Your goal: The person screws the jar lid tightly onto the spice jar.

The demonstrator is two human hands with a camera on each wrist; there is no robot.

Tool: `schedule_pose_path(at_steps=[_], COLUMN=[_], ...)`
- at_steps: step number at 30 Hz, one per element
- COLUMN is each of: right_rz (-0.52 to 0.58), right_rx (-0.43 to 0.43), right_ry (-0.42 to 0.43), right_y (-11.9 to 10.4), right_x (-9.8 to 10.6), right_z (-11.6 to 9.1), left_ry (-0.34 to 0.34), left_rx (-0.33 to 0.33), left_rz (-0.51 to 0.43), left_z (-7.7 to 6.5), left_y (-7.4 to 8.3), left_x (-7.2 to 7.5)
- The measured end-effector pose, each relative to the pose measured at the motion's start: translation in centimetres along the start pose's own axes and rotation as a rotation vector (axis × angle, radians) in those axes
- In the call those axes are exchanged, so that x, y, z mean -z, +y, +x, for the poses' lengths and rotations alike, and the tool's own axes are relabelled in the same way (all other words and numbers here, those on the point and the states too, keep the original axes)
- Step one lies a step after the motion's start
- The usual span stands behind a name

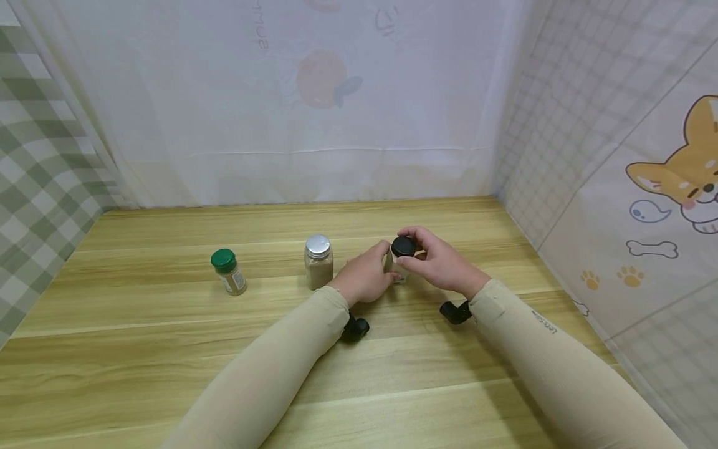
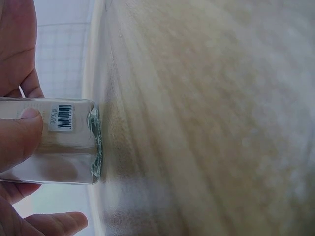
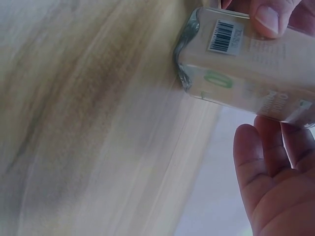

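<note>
A square glass spice jar point(image 3: 236, 83) of pale powder, with a barcode and partly legible onion powder lettering, stands on the table at centre right. My left hand point(image 1: 363, 277) grips its body from the left, the thumb point(image 2: 22, 140) lying along the glass. Over the top, my right hand point(image 1: 440, 262) pinches the black lid point(image 1: 404, 246) between thumb and fingers. The lid sits on the jar; whether it is loose cannot be seen. In the right wrist view, several right-hand fingers point(image 3: 270, 152) are near the jar's upper end.
Left of my left hand stands a jar of brown powder with a silver lid point(image 1: 318, 262). Farther left is a small green-capped shaker point(image 1: 229, 272). Black wrist-camera mounts point(image 1: 354, 328) hang under both sleeves. Printed fabric walls point(image 1: 314, 168) edge the wooden table point(image 1: 140, 349).
</note>
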State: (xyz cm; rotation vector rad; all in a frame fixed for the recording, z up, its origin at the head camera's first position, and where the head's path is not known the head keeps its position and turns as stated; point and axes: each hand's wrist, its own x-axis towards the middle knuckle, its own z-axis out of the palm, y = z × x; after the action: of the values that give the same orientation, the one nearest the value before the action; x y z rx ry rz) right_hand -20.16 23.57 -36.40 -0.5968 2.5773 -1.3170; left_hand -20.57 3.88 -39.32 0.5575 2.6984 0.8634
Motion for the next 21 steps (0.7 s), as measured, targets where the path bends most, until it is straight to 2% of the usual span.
schedule_pose_path(at_steps=[21], right_rz=[0.008], right_rx=[0.001], right_ry=[-0.009], right_y=[0.09], right_x=[0.09], right_z=[-0.07], left_ry=[0.002], left_rx=[0.001], left_rz=[-0.002], left_z=[-0.1], left_y=[0.01], left_x=[-0.04])
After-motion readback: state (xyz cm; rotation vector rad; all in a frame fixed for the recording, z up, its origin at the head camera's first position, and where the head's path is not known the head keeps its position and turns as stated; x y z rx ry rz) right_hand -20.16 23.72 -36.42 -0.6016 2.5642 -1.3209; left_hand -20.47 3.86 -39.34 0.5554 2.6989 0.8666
